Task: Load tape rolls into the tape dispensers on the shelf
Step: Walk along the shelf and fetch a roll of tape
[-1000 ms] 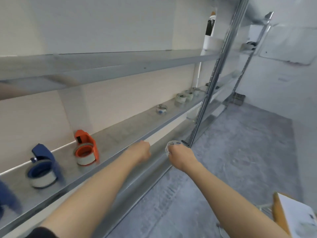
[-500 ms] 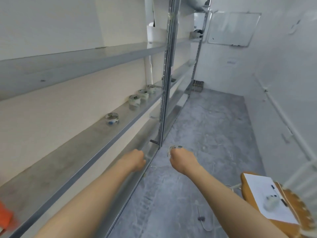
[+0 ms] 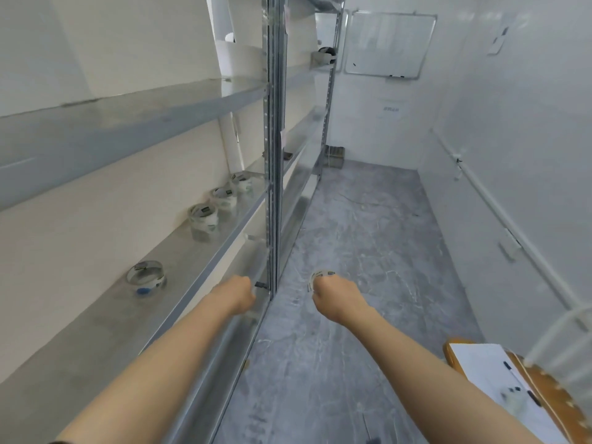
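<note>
My right hand (image 3: 336,294) is closed around a clear tape roll (image 3: 318,278), whose rim shows just past the knuckles, held over the floor in front of the shelf. My left hand (image 3: 235,294) is a closed fist with nothing seen in it, beside the front edge of the metal shelf (image 3: 205,274). On that shelf a single clear tape roll (image 3: 146,277) lies to the left of my left hand. Farther along stand three stacks of tape rolls (image 3: 203,217) in a row. No tape dispenser is in view.
A grey upright post (image 3: 274,155) of the rack stands just beyond my left hand. An upper shelf (image 3: 128,123) runs overhead. At the lower right is a wooden stool (image 3: 525,386) with paper and pens on it. A whiteboard (image 3: 389,43) hangs on the far wall.
The view has swung right along the shelf: the orange and blue dispensers have left the frame and the tape rolls are closer. Both hands stay closed, the right still holding the roll.
</note>
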